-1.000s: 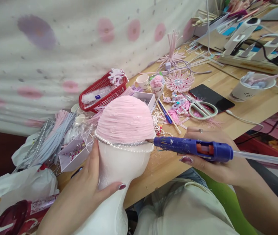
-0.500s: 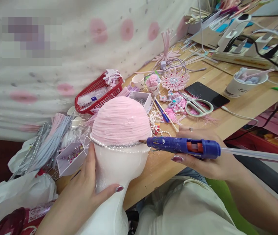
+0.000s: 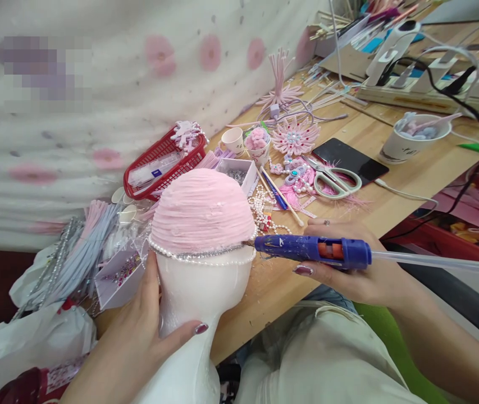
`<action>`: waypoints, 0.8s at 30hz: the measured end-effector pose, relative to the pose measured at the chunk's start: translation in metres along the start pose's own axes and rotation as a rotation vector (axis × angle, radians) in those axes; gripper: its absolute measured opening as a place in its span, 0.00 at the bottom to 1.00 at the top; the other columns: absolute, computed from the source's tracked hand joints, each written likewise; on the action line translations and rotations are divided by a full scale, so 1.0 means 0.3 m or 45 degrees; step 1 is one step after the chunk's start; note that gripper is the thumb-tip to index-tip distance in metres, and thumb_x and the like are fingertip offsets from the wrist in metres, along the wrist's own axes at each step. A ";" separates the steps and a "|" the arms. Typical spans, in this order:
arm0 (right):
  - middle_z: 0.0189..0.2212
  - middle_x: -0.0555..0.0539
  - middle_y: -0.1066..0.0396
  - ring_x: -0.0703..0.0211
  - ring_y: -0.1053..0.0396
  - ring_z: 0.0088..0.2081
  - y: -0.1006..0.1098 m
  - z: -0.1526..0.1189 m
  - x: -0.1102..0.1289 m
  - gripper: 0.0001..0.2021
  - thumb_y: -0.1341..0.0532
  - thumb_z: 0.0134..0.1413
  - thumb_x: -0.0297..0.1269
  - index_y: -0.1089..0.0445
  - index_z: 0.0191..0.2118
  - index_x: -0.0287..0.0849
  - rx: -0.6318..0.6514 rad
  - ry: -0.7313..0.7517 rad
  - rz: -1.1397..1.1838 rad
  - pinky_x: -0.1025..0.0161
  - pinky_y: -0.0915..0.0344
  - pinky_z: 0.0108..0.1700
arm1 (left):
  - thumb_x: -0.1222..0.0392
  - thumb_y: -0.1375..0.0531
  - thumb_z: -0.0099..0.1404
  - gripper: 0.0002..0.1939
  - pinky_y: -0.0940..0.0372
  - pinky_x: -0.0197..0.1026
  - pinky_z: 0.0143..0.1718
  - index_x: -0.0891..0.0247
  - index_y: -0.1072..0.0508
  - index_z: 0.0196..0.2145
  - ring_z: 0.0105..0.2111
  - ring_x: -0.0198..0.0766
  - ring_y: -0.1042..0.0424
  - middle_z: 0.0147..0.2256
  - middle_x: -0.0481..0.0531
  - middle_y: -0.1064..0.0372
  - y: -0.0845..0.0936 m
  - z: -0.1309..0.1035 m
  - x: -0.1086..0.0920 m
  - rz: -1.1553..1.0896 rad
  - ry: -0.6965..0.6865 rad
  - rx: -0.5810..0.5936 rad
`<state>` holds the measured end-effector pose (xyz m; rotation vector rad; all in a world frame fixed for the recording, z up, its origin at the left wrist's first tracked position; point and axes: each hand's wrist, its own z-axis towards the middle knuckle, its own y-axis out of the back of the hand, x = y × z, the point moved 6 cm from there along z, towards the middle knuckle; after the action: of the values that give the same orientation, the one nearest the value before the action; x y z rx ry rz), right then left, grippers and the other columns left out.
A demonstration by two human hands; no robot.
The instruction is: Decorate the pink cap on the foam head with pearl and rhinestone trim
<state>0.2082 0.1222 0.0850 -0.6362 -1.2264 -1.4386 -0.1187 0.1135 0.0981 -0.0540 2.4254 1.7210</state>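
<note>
A white mannequin head point(image 3: 205, 286) leans over the table's near edge, its crown covered by a ribbed pink cap point(image 3: 203, 210). A silver trim and a string of white pearls point(image 3: 205, 262) run around the cap's lower edge. My left hand point(image 3: 142, 331) is wrapped round the left side of the mannequin head, thumb across its neck. In my right hand point(image 3: 357, 269) is a blue glue gun point(image 3: 310, 249) with a clear glue stick in its back end. The gun's nozzle meets the right end of the silver trim.
Behind the head lie a red basket point(image 3: 163, 163), a white box point(image 3: 239, 171), scissors point(image 3: 336, 179), a black tablet point(image 3: 349, 160) and a paper cup point(image 3: 416, 140). A power strip point(image 3: 424, 98) with cables is at the back right. Pipe cleaners point(image 3: 74, 258) and a bead box point(image 3: 119, 278) are at left.
The whole view has shifted slightly, so the table items appear a little further left. Both hands keep their holds, and the nozzle stays at the trim.
</note>
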 end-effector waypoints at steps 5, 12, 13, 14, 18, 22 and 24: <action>0.20 0.56 0.39 0.64 0.42 0.21 0.000 -0.003 -0.009 0.14 0.35 0.62 0.44 0.36 0.28 0.46 0.004 0.024 0.029 0.63 0.47 0.23 | 0.25 0.45 0.60 0.63 0.34 0.67 0.61 0.62 0.75 0.74 0.66 0.66 0.36 0.71 0.72 0.47 0.004 -0.004 0.000 0.000 0.052 -0.009; 0.21 0.55 0.38 0.64 0.41 0.22 0.004 -0.009 -0.023 0.14 0.35 0.62 0.43 0.36 0.28 0.47 0.014 0.007 0.005 0.63 0.46 0.24 | 0.23 0.46 0.59 0.64 0.31 0.61 0.59 0.62 0.75 0.74 0.65 0.63 0.34 0.70 0.70 0.45 0.008 0.003 -0.005 0.067 0.034 -0.017; 0.21 0.55 0.38 0.63 0.41 0.22 0.005 -0.010 -0.023 0.14 0.35 0.62 0.43 0.36 0.28 0.47 0.010 0.013 -0.007 0.63 0.46 0.24 | 0.23 0.46 0.59 0.65 0.30 0.61 0.58 0.64 0.75 0.74 0.64 0.63 0.33 0.70 0.71 0.44 0.008 0.005 -0.007 0.083 0.030 -0.008; 0.21 0.55 0.38 0.63 0.41 0.22 0.005 -0.011 -0.023 0.14 0.35 0.62 0.44 0.36 0.28 0.47 0.009 0.016 -0.015 0.63 0.46 0.24 | 0.23 0.46 0.59 0.65 0.29 0.60 0.57 0.65 0.75 0.74 0.63 0.63 0.32 0.69 0.72 0.43 0.008 0.007 -0.007 0.100 0.023 -0.002; 0.21 0.55 0.37 0.62 0.40 0.22 0.002 -0.016 -0.031 0.14 0.35 0.62 0.45 0.36 0.28 0.47 0.017 -0.002 -0.025 0.62 0.46 0.24 | 0.23 0.46 0.59 0.65 0.26 0.57 0.54 0.63 0.77 0.74 0.60 0.63 0.28 0.67 0.71 0.38 0.013 0.008 -0.003 0.139 -0.012 -0.050; 0.20 0.55 0.38 0.62 0.41 0.22 0.005 -0.021 -0.045 0.14 0.35 0.62 0.44 0.36 0.28 0.47 -0.002 -0.035 0.006 0.62 0.47 0.24 | 0.23 0.45 0.58 0.66 0.26 0.59 0.54 0.64 0.79 0.74 0.60 0.64 0.28 0.67 0.71 0.38 0.013 0.011 -0.003 0.121 -0.012 -0.029; 0.21 0.55 0.38 0.62 0.41 0.22 0.006 -0.023 -0.051 0.13 0.35 0.62 0.43 0.36 0.29 0.48 -0.001 -0.039 0.015 0.62 0.46 0.24 | 0.23 0.46 0.58 0.67 0.27 0.60 0.55 0.65 0.79 0.73 0.61 0.64 0.29 0.67 0.72 0.38 0.014 0.013 -0.008 0.104 0.007 -0.007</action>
<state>0.2156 0.1218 0.0698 -0.6667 -1.2442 -1.4246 -0.1163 0.1186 0.1012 0.0405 2.4596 1.7635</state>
